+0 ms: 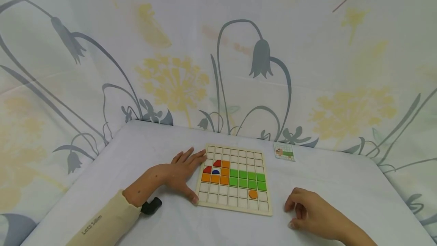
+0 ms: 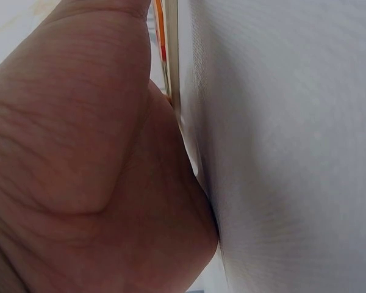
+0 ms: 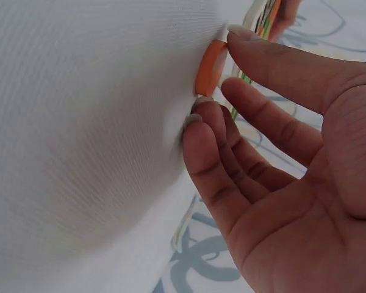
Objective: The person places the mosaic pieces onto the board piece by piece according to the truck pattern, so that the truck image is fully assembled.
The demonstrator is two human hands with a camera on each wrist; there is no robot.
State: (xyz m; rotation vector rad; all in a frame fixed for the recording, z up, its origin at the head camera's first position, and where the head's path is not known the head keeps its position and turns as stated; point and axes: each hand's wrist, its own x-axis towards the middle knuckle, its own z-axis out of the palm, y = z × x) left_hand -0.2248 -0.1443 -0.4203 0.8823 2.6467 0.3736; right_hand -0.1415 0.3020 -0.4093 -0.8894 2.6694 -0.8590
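A pale wooden grid board (image 1: 235, 208) lies on the white surface, with orange, red, green and blue pieces in its cells. My left hand (image 1: 179, 174) rests along its left side, fingers spread, the thumb by the near corner. Close to the table in the right wrist view, my right hand (image 3: 293, 152) pinches a small orange piece (image 3: 208, 70) between thumb and fingertips. That hand (image 1: 317, 212) is off the board's right side in the head view, where I cannot make out the piece. An orange round piece (image 1: 253, 194) sits in the board's lower right area.
A small picture card (image 1: 284, 152) lies beyond the board's far right corner. A dark curved object (image 1: 151, 205) shows beside the left wrist. Flower-printed cloth (image 1: 239, 94) rises behind and at the sides of the white table (image 1: 164, 136).
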